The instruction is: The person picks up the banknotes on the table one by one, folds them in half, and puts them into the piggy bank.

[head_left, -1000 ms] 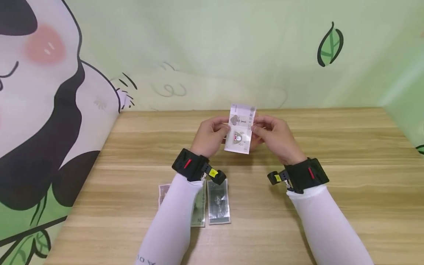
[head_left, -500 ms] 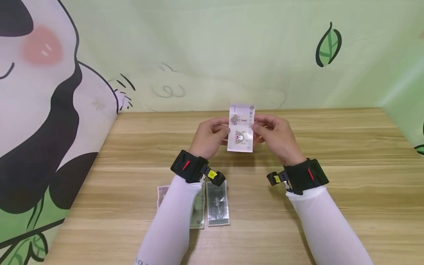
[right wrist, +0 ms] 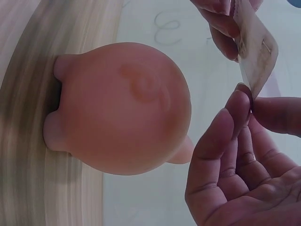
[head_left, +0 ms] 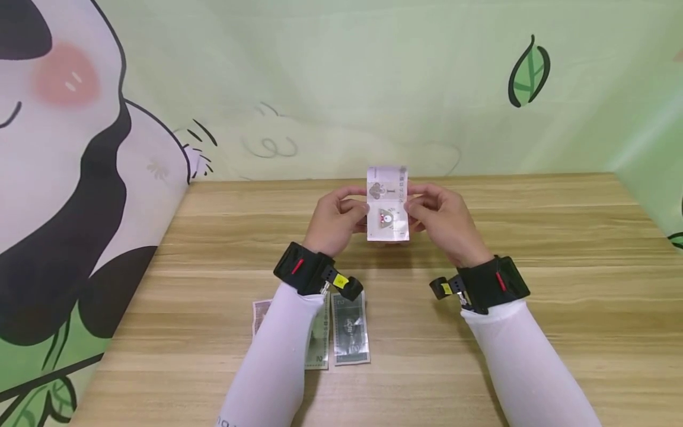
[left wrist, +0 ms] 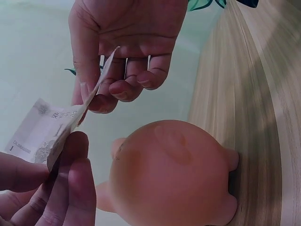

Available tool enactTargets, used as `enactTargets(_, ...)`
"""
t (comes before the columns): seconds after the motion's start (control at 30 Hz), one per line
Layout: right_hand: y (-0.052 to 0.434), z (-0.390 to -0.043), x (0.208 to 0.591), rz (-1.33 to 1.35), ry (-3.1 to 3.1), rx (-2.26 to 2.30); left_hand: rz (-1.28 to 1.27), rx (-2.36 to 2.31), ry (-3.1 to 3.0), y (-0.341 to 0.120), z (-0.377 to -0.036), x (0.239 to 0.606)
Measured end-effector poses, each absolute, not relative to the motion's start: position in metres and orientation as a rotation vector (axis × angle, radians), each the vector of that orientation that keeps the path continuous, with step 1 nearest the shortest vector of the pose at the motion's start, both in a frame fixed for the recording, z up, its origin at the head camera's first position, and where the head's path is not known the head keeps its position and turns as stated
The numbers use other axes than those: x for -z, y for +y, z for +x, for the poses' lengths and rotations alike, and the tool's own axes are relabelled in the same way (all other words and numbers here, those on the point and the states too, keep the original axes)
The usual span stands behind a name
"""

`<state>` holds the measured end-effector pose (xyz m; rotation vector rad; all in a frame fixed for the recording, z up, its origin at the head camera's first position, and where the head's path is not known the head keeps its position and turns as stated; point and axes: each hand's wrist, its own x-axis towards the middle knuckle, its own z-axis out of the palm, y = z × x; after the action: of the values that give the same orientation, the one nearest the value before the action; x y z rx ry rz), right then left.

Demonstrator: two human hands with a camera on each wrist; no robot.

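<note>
A child's playroom or nursery corner is showing here: pale green cartoon wallpaper (head_left: 373,77) with a panda and leaves is wrapping around a light wooden counter (head_left: 533,237), where a pink rubbery piggy bank (right wrist: 122,108) is standing.

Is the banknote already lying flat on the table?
No: the banknote is held up off the table, pinched between the left hand and the right hand.

1. The banknote (head_left: 388,204) now stands upright and square between the two hands; a second ago it leaned to the right.
2. Its lower edge sits higher than before.
3. The left hand (head_left: 336,222) and right hand (head_left: 440,219) sit slightly closer together.
</note>
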<state>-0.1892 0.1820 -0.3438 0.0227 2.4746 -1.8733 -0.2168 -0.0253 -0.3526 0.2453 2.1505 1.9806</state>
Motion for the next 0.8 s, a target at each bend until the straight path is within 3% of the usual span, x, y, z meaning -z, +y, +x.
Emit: enactTargets(0.8, 0.1809, -0.1882, 0.3449, -0.009, 2.476, 1.934, 0.266, -2.063, 2.132, -0.0256, -0.2180, 0.3545)
